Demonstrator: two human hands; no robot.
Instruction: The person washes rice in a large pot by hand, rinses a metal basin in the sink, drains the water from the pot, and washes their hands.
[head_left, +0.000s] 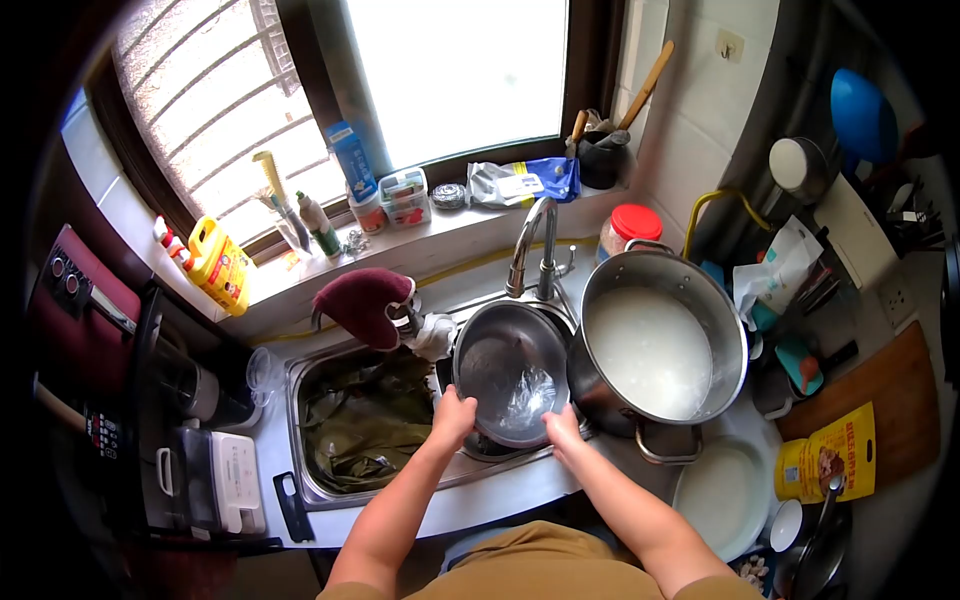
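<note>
A round grey metal basin (500,345) is tilted over the right-hand sink bowl, under the curved faucet (530,235). My left hand (454,414) grips its near left rim, and my right hand (563,424) grips its near right rim. Inside the basin a shiny patch catches the light; whether it is water or clear film I cannot tell. To the right, a large steel pot (592,350) holds cloudy white contents. The left sink bowl (300,440) is filled with dark green leaves in liquid. Most of my fingers are hidden under the basin.
A wide pale basin (760,490) with whitish contents sits below the pot. On the right are a yellow packet (835,455) and a cutting board (900,400). A maroon cloth (360,305) hangs behind the left sink bowl. Bottles and packages line the windowsill (440,228).
</note>
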